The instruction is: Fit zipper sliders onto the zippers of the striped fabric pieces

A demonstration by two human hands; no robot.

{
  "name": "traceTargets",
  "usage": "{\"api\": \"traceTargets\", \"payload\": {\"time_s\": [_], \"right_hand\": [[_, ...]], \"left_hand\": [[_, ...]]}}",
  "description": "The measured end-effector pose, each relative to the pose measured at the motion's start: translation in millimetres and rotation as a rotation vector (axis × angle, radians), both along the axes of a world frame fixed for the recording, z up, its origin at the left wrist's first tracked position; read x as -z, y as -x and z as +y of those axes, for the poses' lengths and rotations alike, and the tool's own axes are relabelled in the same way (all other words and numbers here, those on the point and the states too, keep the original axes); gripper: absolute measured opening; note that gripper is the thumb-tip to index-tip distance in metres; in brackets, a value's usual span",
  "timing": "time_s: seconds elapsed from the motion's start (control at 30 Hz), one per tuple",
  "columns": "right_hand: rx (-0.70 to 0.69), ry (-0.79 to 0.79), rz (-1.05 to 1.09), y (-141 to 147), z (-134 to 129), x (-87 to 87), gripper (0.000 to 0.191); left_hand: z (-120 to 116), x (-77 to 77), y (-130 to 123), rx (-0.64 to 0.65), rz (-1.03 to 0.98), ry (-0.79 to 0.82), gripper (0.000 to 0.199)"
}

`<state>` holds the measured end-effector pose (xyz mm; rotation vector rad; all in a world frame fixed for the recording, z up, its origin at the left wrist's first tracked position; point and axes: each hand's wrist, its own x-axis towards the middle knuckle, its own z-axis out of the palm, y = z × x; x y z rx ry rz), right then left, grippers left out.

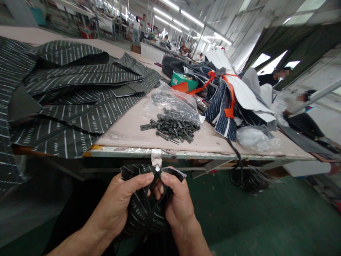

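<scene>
A dark printed fabric piece (138,209) with white lettering and stripes hangs over my lap, below the table edge. My left hand (119,202) pinches its left side, the thumb pressed near the top. On the other side, my right hand (178,202) grips the fabric the same way. Between the thumbs, two dark edge strips, which look like zipper tape, spread apart and come together lower down. Their upper ends meet a small shiny metal piece (157,168) below a pale bracket (156,156) on the table edge. Some fingers are hidden behind the fabric.
On the table (125,131) lies a pile of dark zipper pulls (176,128) beside a clear plastic bag (176,99). Large printed fabric panels (87,78) cover the left side. Bundled navy and white pieces (226,96) and a green box (183,81) stand right. People are farther back.
</scene>
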<state>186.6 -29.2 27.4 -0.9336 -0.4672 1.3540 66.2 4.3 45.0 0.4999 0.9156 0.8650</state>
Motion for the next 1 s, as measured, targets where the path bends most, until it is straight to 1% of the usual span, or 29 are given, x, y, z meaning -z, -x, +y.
{"api": "traceTargets", "payload": {"time_s": [0.13, 0.3, 0.47, 0.6, 0.67, 0.73, 0.8, 0.9, 1.0], "right_hand": [[0.007, 0.032, 0.0, -0.9, 1.0, 1.3, 0.031], [0.011, 0.053, 0.012, -2.6, 2.7, -1.8, 0.034], [-0.021, 0.056, 0.038, -5.4, 4.5, -4.0, 0.029], [-0.017, 0.068, 0.046, -5.6, 5.7, -3.6, 0.025], [-0.016, 0.063, 0.036, -4.9, 5.8, -3.2, 0.028], [-0.016, 0.057, 0.03, -4.1, 5.8, -2.7, 0.032], [-0.019, 0.055, 0.026, -3.8, 5.7, -2.1, 0.034], [-0.014, 0.047, 0.018, -3.3, 5.2, -1.2, 0.034], [0.002, 0.026, 0.007, -2.4, 3.6, -0.4, 0.033]], "left_hand": [[-0.4, 1.7, 0.9, -0.031, 0.007, 0.044, 0.028], [0.3, 1.8, -0.9, 0.004, -0.044, 0.007, 0.028], [0.1, 3.3, -1.1, -0.029, 0.017, 0.032, 0.03], [-0.7, -1.9, -1.8, -0.006, -0.019, 0.02, 0.03], [-0.4, -4.7, -2.5, 0.015, -0.047, 0.002, 0.029], [0.2, -5.8, -2.7, 0.007, -0.028, 0.003, 0.028], [0.7, -4.8, -2.4, -0.011, 0.0, 0.005, 0.029], [0.8, -1.1, -1.4, -0.002, -0.005, -0.009, 0.03], [0.3, 1.9, -0.2, -0.002, -0.004, 0.004, 0.026]]}}
